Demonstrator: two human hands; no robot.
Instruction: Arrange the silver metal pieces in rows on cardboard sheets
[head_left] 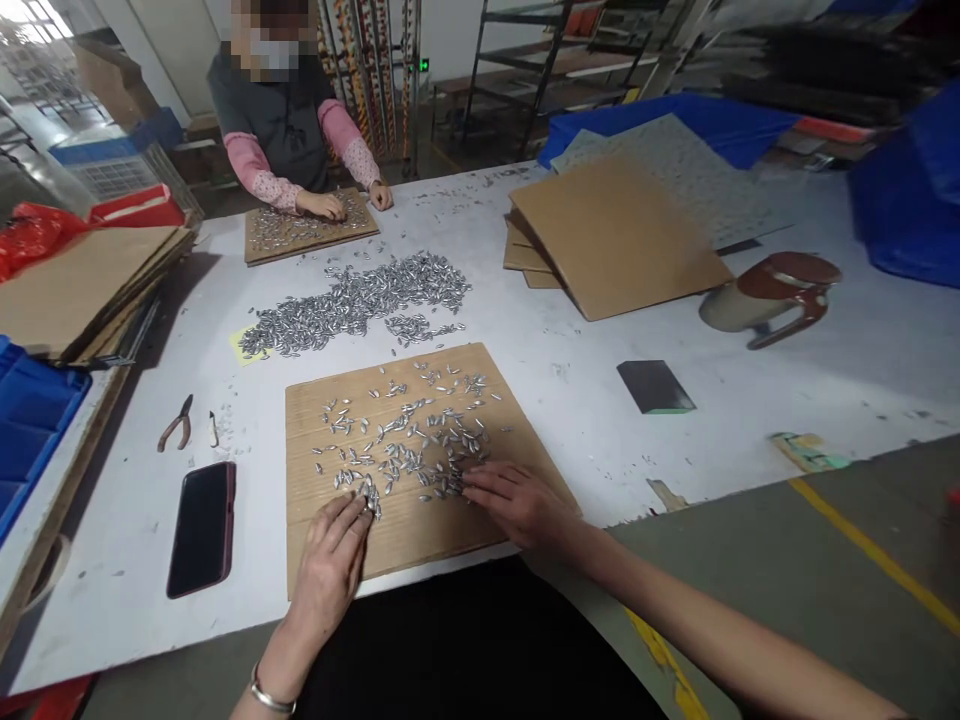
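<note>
A cardboard sheet lies in front of me, scattered with small silver, pointed-oval pieces. My left hand rests on its near left part, fingers stretched forward side by side, tips touching a little cluster of pieces; the thumb is mostly hidden. On the near right, my right hand lies low over the sheet, its fingers extended and touching other pieces. Neither hand visibly grips anything. Past the sheet, a long heap of the same silver pieces covers part of the white tabletop.
Across the table, a co-worker's hands work over another piece-covered cardboard. Left of me lie a phone, pliers and a small white-handled tool. To the right are stacked cardboard, a lidded jug and a dark block.
</note>
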